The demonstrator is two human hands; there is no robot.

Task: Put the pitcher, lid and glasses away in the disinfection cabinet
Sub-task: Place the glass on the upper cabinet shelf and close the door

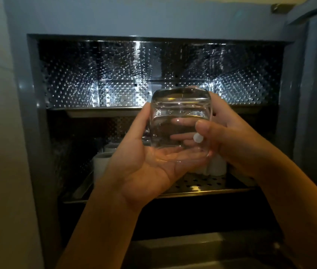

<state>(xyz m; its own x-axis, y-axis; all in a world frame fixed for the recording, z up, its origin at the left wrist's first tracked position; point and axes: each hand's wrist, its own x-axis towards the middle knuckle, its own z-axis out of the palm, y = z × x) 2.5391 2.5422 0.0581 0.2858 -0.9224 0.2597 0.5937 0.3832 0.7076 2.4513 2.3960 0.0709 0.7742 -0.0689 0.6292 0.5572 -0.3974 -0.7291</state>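
Item: clear squat drinking glass point(180, 121), seemingly base-up, mid-air before the open steel-lined disinfection cabinet point(33, 94).
L hand point(146, 167): cupped under the rim, thumb on the side.
R hand point(229, 136): fingers point(181, 121) curled behind, thumb in front.
Rec.: support w/ both hands; set rim-down on the perforated upper shelf point(103, 111) beyond the fingers. White cups point(102, 162) sit below them.
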